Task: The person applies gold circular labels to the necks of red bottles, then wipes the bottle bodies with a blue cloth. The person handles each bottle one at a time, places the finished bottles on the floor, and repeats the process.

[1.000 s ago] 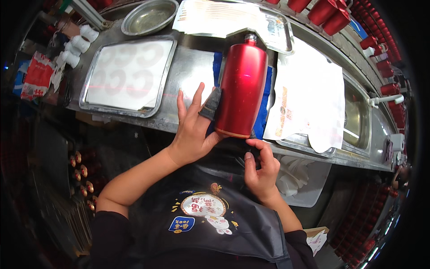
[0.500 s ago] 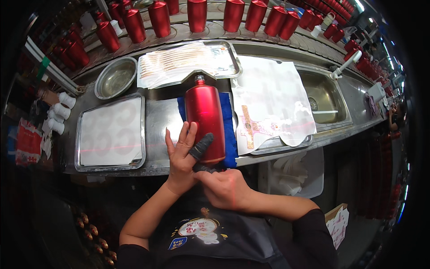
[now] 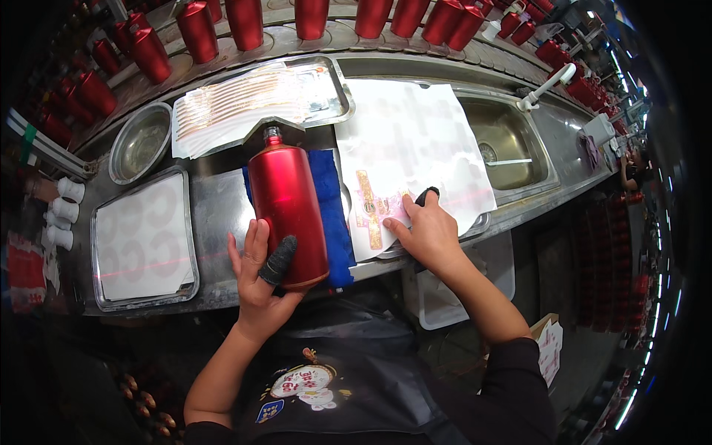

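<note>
A red metallic bottle (image 3: 285, 204) lies on its side on a blue cloth (image 3: 330, 200) on the steel counter. My left hand (image 3: 258, 276) cups its base, fingers spread against it, with a dark finger cover on the thumb. My right hand (image 3: 424, 230) rests flat on a white sheet (image 3: 415, 141) to the right, its fingertips on a gold and pink label (image 3: 368, 208). A dark finger cover shows on that hand too.
A tray of striped label strips (image 3: 252, 100) sits behind the bottle. A steel bowl (image 3: 139, 141) and a flat tray with a white sheet (image 3: 144, 237) lie to the left. A sink (image 3: 504, 141) with a tap is at right. Rows of red bottles (image 3: 311, 15) line the back.
My right hand has moved from in front of my body out to the white sheet and onto the label. My left hand stays on the bottle's base. The view has shifted.
</note>
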Tool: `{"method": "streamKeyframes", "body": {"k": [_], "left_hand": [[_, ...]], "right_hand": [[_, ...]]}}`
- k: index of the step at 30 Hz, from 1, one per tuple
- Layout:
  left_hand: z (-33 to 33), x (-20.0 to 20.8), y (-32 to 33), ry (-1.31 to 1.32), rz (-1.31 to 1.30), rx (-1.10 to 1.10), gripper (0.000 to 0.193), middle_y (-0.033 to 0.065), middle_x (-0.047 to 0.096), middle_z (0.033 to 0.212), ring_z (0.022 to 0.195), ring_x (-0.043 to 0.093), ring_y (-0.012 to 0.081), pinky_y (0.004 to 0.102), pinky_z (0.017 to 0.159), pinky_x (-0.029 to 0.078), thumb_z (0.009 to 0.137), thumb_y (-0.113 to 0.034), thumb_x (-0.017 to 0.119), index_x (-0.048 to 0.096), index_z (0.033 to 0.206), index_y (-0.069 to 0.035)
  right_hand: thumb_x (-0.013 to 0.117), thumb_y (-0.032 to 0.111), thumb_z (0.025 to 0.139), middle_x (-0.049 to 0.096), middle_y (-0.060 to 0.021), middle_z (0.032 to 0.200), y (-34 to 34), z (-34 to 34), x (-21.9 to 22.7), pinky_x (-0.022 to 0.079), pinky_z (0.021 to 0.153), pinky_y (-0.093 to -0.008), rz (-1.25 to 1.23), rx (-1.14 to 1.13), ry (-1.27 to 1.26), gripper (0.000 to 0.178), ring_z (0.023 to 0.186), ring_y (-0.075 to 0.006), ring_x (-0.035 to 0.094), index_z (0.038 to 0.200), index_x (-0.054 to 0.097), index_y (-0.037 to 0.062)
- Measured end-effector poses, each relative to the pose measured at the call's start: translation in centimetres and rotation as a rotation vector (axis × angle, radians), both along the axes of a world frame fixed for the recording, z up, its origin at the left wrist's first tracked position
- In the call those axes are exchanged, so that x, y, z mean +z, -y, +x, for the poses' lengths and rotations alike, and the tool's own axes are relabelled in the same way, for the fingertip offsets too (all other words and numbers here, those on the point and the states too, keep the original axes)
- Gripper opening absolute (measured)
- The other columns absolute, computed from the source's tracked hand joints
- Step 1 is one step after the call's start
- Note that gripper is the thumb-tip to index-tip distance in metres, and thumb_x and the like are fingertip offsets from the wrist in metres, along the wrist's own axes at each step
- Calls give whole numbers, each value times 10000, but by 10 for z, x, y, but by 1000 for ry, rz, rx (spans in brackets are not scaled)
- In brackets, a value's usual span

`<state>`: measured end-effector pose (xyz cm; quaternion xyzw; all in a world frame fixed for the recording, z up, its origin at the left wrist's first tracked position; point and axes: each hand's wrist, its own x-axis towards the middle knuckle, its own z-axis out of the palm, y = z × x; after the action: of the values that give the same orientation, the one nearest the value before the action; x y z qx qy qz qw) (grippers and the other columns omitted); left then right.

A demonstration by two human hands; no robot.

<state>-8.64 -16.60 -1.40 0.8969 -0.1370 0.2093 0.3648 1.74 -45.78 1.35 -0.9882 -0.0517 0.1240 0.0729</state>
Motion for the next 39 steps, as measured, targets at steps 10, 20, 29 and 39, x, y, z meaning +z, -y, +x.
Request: {"method": "streamKeyframes", "body": {"k": [10,20,29,39], "left_hand": [[-2,2,-3,-45,13,-6,701,212,341,1628,1506,325,397,643,1203,92,702,-234,900,656,1352,-141],[0,4,-4,-1,38,-17,802,209,343,1624,1460,409,384,665,1182,142,722,-265,925,573,1429,-127],[-1,1,-2,-18,-3,-1,720,181,359,1624,1501,339,378,642,1197,113,705,-248,911,643,1366,-144],[1,0,-4,20,54,-18,835,220,331,1621,1473,378,401,651,1184,158,711,-289,930,562,1448,-152]], "right_hand": [[623,304,956,546,-253,1132,3,12,14,549,792,-471,103,-11,20,502,893,-417,677,1413,589,102],[702,89,846,563,-150,952,23,52,-17,534,762,-418,317,217,186,294,848,-342,642,1122,725,187],[688,76,826,644,-79,789,40,69,8,476,615,-300,518,222,-73,91,685,-178,635,896,646,36],[679,108,872,683,-39,828,63,62,3,483,641,-258,721,-45,-258,144,687,-100,583,917,715,-24]]}}
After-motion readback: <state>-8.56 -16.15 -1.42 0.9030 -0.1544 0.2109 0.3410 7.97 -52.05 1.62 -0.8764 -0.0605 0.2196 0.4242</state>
